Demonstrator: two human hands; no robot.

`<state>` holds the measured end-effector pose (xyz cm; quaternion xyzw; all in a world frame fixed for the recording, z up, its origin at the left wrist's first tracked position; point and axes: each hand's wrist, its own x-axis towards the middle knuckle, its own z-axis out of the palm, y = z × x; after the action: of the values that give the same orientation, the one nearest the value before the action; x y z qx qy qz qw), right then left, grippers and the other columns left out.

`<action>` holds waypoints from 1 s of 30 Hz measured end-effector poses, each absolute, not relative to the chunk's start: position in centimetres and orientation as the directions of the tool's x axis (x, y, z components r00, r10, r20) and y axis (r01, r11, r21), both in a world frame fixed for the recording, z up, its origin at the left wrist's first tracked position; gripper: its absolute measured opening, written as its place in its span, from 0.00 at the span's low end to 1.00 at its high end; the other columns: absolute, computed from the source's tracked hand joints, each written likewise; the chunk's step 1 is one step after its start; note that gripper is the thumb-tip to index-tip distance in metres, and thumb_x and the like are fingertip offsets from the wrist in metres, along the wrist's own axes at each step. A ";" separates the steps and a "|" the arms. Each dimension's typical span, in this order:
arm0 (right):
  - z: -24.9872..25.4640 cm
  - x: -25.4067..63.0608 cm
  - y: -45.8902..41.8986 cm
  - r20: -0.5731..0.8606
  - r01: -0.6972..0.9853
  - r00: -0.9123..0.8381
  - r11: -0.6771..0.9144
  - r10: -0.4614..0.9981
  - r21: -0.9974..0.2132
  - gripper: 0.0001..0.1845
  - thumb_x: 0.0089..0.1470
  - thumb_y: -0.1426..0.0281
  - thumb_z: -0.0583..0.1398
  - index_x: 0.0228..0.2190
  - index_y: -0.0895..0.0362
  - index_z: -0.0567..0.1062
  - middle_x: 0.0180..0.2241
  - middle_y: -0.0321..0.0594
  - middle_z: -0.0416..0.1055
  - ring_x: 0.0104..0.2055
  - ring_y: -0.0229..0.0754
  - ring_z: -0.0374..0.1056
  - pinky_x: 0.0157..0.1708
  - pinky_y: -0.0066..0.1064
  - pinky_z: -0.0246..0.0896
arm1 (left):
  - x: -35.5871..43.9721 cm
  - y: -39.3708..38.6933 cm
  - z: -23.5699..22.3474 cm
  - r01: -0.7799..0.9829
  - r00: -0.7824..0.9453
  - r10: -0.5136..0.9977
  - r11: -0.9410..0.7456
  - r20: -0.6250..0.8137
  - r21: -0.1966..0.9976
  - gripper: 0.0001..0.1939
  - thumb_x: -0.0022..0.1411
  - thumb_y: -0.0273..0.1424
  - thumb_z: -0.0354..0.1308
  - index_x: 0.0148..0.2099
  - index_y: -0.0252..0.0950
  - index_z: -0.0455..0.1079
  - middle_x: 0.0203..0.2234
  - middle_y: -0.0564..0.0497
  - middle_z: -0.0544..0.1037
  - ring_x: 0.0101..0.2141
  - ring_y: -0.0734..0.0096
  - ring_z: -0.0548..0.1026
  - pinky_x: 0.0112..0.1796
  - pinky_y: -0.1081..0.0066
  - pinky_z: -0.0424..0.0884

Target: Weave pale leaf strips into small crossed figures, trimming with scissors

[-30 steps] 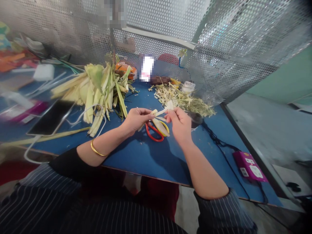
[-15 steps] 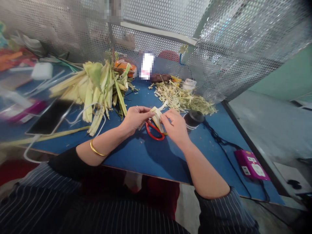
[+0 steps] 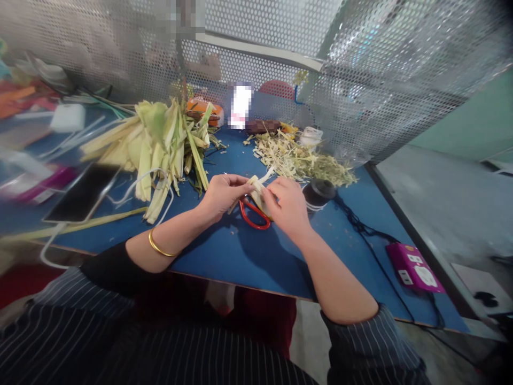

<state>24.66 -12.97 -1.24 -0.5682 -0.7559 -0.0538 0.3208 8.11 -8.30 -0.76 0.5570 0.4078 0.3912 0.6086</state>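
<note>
Both hands meet over the middle of the table, pinching a pale corn husk piece [image 3: 259, 193] between them. My left hand [image 3: 223, 197] is closed, thumb and forefinger on the husk's left side. Closed as well, my right hand [image 3: 287, 206] presses thumb and fingers on its right side. A pale strip sticks up from the piece toward the back. Just below the husk lies a pair of red-handled scissors [image 3: 255, 218]; the blades are mostly hidden by my left hand and the husk.
A pile of corn husks [image 3: 154, 144] lies left, beside a phone [image 3: 82, 192] with a white cable. Shredded trimmings [image 3: 292, 158] are heaped at the back right. A black thread spool [image 3: 319, 193] stands right of my hand. A purple power box [image 3: 414, 267] with cords sits near the right edge.
My right thumb and fingers have shifted slightly on the husk, covering more of its lower right part. My left hand keeps its place. The scissors stay put.
</note>
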 end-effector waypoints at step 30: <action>-0.9 24.6 -12.6 0.327 0.341 0.252 0.233 0.911 -0.911 0.10 0.53 0.66 0.59 0.23 0.56 0.70 0.17 0.29 0.62 0.19 0.32 0.56 0.21 0.27 0.52 | 7.9 -8.9 -1.3 0.211 0.752 0.659 -0.228 -0.009 0.950 0.10 0.52 0.31 0.59 0.35 0.33 0.79 0.24 0.49 0.78 0.20 0.77 0.70 0.24 0.77 0.65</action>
<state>24.62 -12.65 -0.87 -0.5637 -0.5551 0.2564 0.5553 7.87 -8.90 -1.28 0.7568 0.2874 0.2033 0.5507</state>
